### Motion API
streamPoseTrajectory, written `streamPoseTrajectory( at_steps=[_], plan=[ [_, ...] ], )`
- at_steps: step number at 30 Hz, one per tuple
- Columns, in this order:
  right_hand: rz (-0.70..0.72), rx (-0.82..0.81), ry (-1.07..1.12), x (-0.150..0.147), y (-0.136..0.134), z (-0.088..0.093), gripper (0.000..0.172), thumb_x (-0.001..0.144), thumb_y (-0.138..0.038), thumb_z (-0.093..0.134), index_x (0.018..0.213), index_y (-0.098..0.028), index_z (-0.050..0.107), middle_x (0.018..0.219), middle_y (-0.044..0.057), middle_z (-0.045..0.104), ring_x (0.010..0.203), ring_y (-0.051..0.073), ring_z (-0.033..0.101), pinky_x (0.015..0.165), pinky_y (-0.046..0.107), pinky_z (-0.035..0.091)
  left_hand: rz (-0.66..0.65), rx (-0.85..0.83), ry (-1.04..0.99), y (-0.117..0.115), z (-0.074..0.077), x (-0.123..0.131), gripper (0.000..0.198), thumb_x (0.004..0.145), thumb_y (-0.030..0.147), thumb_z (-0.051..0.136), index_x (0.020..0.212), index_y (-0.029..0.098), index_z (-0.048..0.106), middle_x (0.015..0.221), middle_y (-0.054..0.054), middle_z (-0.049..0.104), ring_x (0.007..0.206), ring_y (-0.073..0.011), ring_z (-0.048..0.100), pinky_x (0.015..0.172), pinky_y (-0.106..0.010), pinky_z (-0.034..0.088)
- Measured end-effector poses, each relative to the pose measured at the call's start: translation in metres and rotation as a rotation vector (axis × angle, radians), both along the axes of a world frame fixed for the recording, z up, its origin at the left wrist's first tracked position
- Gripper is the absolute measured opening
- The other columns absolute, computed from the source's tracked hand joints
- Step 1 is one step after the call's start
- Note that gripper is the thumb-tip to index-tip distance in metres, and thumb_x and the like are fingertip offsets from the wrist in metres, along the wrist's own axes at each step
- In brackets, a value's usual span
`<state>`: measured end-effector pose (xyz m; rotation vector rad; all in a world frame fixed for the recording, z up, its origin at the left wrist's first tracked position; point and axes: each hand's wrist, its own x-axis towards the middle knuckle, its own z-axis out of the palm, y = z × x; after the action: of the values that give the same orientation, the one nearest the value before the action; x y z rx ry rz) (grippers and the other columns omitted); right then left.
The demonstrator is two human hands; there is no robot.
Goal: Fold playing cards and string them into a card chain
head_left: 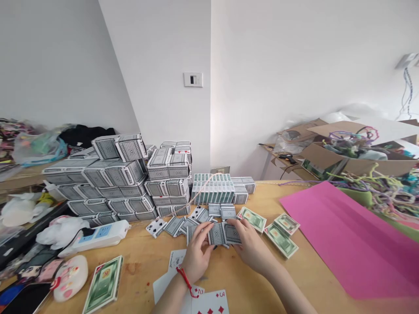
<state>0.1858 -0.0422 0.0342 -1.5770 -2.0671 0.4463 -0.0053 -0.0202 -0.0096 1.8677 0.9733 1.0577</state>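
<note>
My left hand [198, 253], with a red string bracelet at its wrist, grips a small grey-backed stack of playing cards [216, 234]. Close beside it, my right hand [248, 244] has its thumb and fingers on another stack of grey-backed playing cards [231, 233]. The two stacks almost touch, backs facing up. More face-down cards [173, 226] lie scattered just behind and to the left, a few of them face up. Under my left forearm are large face-up cards [209, 303], including a three of diamonds. How many cards each hand holds cannot be made out.
Banded blocks of grey-backed card decks [114, 174] are piled high at the back left. Green boxes [212, 188] stand in a row behind my hands. Green decks [281, 240] and a pink sheet [347, 244] lie to the right. A power strip [98, 235] sits left.
</note>
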Motion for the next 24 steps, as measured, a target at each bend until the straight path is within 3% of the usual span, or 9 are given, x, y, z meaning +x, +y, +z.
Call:
streamPoseTrajectory(
  at_steps=[8,15,24],
  plan=[
    [0.072,-0.026,-0.002,0.003,-0.002,0.012,0.063,0.059,0.001,0.046,0.117,-0.023,0.043,0.114,0.006,0.052,0.108,0.024,0.041,0.089,0.034,0.033,-0.001,0.029,0.028,0.0,-0.001,0.001,0.054,0.075,0.007,0.042,0.123,0.031,0.042,0.127,-0.006,0.04,0.109,-0.0226,0.046,0.078,-0.033,0.052],
    [0.108,-0.022,0.018,0.004,-0.002,0.011,0.064,0.056,0.003,0.044,0.115,-0.023,0.046,0.11,0.005,0.055,0.105,0.021,0.045,0.089,0.032,0.035,-0.014,-0.029,0.006,0.001,-0.002,0.001,0.055,0.073,0.006,0.044,0.123,0.03,0.043,0.128,-0.006,0.039,0.103,-0.0211,0.051,0.077,-0.033,0.053],
    [0.127,-0.034,0.005,0.004,-0.002,-0.004,0.077,0.059,0.0,0.045,0.132,-0.019,0.027,0.123,0.01,0.046,0.113,0.023,0.042,0.092,0.034,0.034,-0.088,-0.085,-0.059,0.0,-0.001,0.001,0.055,0.072,0.006,0.045,0.123,0.029,0.044,0.13,-0.007,0.039,0.1,-0.0213,0.053,0.078,-0.035,0.053]
  ],
)
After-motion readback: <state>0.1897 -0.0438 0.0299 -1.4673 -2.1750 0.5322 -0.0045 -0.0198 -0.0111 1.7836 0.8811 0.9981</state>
